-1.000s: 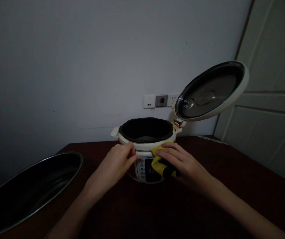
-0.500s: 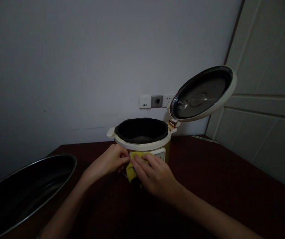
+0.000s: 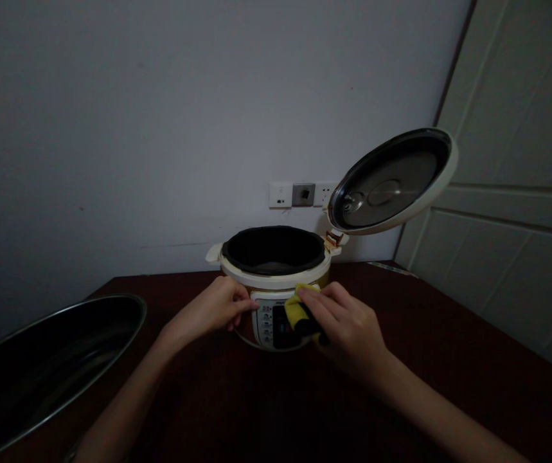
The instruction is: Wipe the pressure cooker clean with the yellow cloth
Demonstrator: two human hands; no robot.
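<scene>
- From the head view, a dark red-brown tabletop [image 3: 425,341] spreads beneath the fingers, a plain pale wall [image 3: 160,128] beyond.
- The right hand [image 3: 347,318], fingers closed, holds a yellow-and-black cloth [image 3: 296,310] at the front of a round white-and-gold cooker [image 3: 276,281].
- The left hand [image 3: 222,305] curls beside it; whether it grips anything, I can't tell.
- The cloth, earlier by the left fingertips, is now farther right.

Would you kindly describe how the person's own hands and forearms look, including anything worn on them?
The left hand and right hand are both ungloved, with no ring visible. The slender left forearm and right forearm show no sleeve, watch or clear marking. The dim light hides finer detail, such as the nails.
</scene>
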